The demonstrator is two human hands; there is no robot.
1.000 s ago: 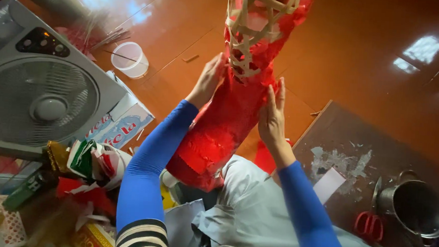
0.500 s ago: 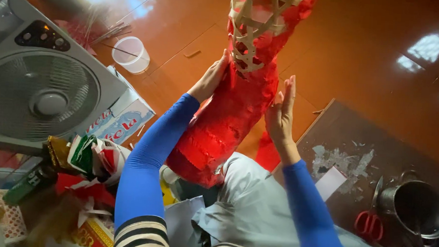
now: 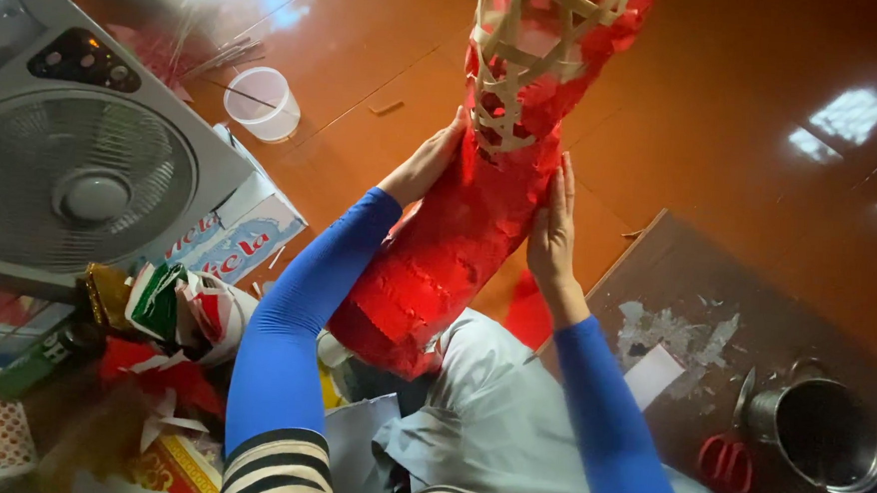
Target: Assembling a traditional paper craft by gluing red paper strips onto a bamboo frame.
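Note:
A long red paper-covered form [image 3: 459, 238] rests on my lap and rises away from me. Its upper part is a bare lattice of pale strips [image 3: 529, 51] with red paper showing behind. My left hand [image 3: 425, 164] lies flat on the form's left side, just below the lattice. My right hand [image 3: 553, 233] presses flat against the right side, fingers together and pointing up. Both arms wear blue sleeves.
A grey box fan [image 3: 73, 167] stands at the left beside a printed carton [image 3: 229, 241] and heaped coloured paper [image 3: 165, 312]. A white plastic cup [image 3: 261, 102] sits on the glossy brown floor. At the right, a dark board [image 3: 755, 313] carries a metal pot [image 3: 829, 437] and red-handled scissors [image 3: 725, 462].
My right hand has moved back onto the red form after lifting slightly off it. The form sits a little more upright; my left hand stays on its side.

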